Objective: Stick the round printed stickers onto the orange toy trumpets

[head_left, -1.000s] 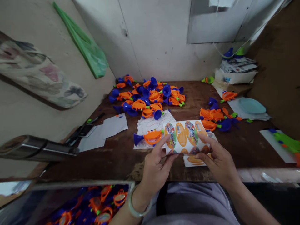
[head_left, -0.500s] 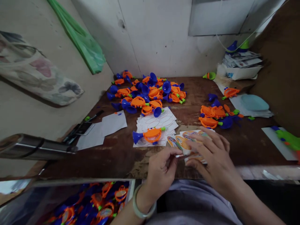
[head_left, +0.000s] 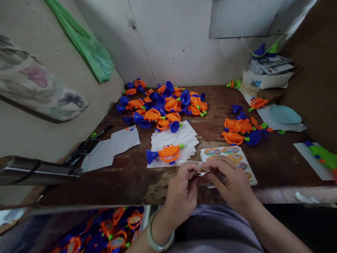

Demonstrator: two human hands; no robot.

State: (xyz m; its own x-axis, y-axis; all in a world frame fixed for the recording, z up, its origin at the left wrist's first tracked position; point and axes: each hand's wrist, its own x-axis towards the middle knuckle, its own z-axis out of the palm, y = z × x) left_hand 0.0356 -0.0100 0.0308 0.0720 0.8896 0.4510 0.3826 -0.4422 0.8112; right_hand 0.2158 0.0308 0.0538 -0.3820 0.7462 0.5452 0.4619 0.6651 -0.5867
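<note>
My left hand [head_left: 181, 193] and my right hand [head_left: 231, 181] meet at the table's front edge, both pinching a small paper strip [head_left: 200, 168], probably peeled from a sticker sheet. That printed sheet [head_left: 228, 161], with oval labels, lies partly beneath my right hand. To the left rests an orange and blue toy trumpet [head_left: 164, 154] on a stack of white sheets printed with oval outlines [head_left: 175, 138]. Behind them spreads a heap of similar toy trumpets [head_left: 163, 105]. A pale bangle [head_left: 159, 233] circles my left wrist.
The dark wooden table [head_left: 131, 182] also bears loose white papers [head_left: 123, 140], a phone [head_left: 88, 147], and more trumpet parts [head_left: 238, 128] at right. A metal tube [head_left: 39, 172] juts in from the left. Below the table edge sits a bin of trumpets [head_left: 100, 228].
The sticker sheet, held up in both hands earlier, now lies flat on the table. My hands have drawn together over its lower left corner, pinching a small strip.
</note>
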